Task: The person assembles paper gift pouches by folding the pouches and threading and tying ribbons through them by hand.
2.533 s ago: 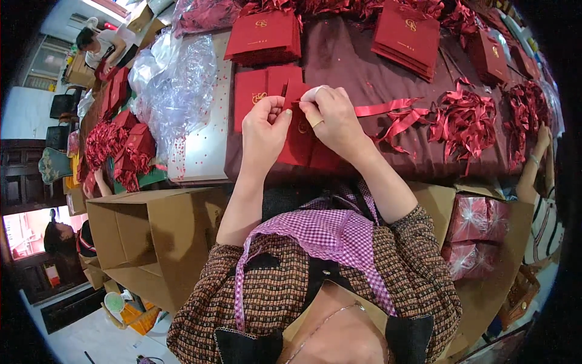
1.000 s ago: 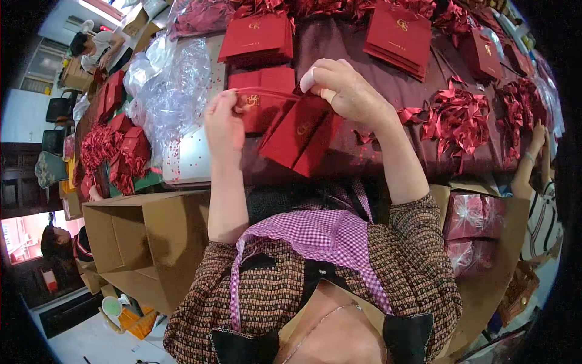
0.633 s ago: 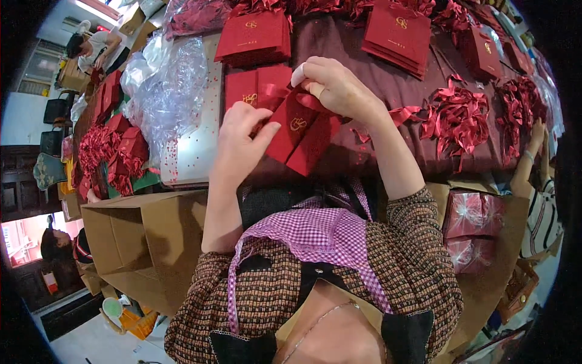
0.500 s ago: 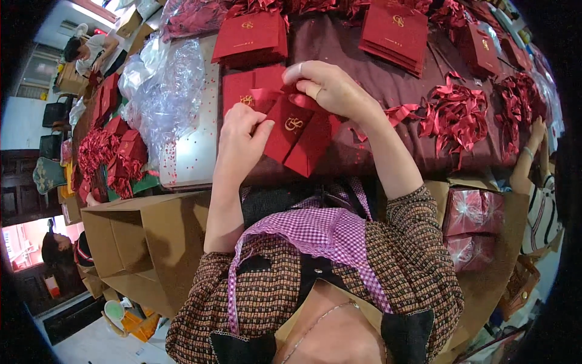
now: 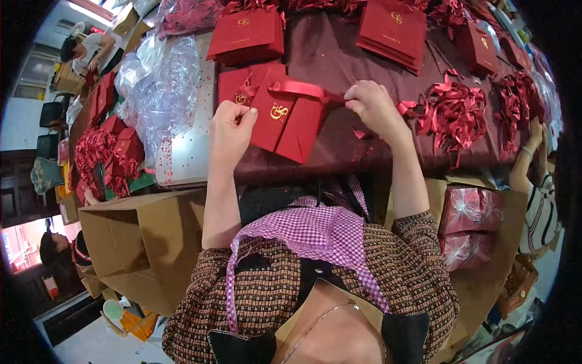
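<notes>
A red paper gift bag (image 5: 301, 124) with a gold emblem lies tilted at the table's near edge. Across its top runs a shiny red ribbon (image 5: 297, 88). At the bag's left edge, my left hand (image 5: 231, 128) is closed, thumb and forefinger pinching that edge. My right hand (image 5: 377, 112) is off to the right of the bag, its fingers pinched on the ribbon's stretched end. Partly under this bag lies another red bag (image 5: 233, 82) with a ribbon on it.
Stacked red bags (image 5: 245, 36) stand beyond, with another stack (image 5: 394, 33) to the right. Loose ribbon (image 5: 453, 115) is heaped at right. Clear plastic (image 5: 163, 85) lies at left, above an open cardboard box (image 5: 142, 236). Co-workers sit at both sides; a co-worker's arm (image 5: 526, 161) reaches in at right.
My right hand has moved right, away from the bag, drawing the ribbon out straight. The bag has shifted slightly left and up, and my left hand has moved slightly left.
</notes>
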{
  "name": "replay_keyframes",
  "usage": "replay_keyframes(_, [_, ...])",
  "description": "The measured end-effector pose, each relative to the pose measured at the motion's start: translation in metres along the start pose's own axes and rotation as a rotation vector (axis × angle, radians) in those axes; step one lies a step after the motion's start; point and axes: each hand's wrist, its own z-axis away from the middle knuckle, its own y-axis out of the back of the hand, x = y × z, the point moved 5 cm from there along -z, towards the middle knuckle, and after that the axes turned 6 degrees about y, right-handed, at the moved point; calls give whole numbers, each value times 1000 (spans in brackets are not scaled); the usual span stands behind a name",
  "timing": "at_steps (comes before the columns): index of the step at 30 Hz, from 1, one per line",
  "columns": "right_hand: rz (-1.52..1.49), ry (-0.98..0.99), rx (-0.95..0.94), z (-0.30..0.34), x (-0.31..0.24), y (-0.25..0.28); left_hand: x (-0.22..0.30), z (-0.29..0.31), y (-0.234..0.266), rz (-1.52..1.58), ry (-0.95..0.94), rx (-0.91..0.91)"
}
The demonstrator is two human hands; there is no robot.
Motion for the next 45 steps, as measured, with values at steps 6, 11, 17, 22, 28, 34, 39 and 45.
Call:
replay_keyframes(6, [-1001,-433,221,9,-14,31,-11,-2,-4,69,67,47])
replay_keyframes(11, [-1470,-258,79,16,-30,27,-18,-4,-12,123,142,44])
replay_keyframes(17, [-1102,-301,171,10,-46,21,-19,-8,-18,198,163,-142])
replay_keyframes(22, [-453,158,234,-7,-80,11,-20,-5,-15,250,114,-182])
replay_keyframes(28, [-519,247,87,-16,-106,-24,-1,-3,-11,178,14,-136])
replay_keyframes(34, [-483,166,198,-27,-99,-49,-1,0,-12,225,78,-142])
replay_keyframes(39, [-362,142,179,-31,-101,-51,-6,1,-15,308,127,-157])
replay_keyframes(45, [-299,78,98,-36,-100,-48,7,4,-13,340,169,-208])
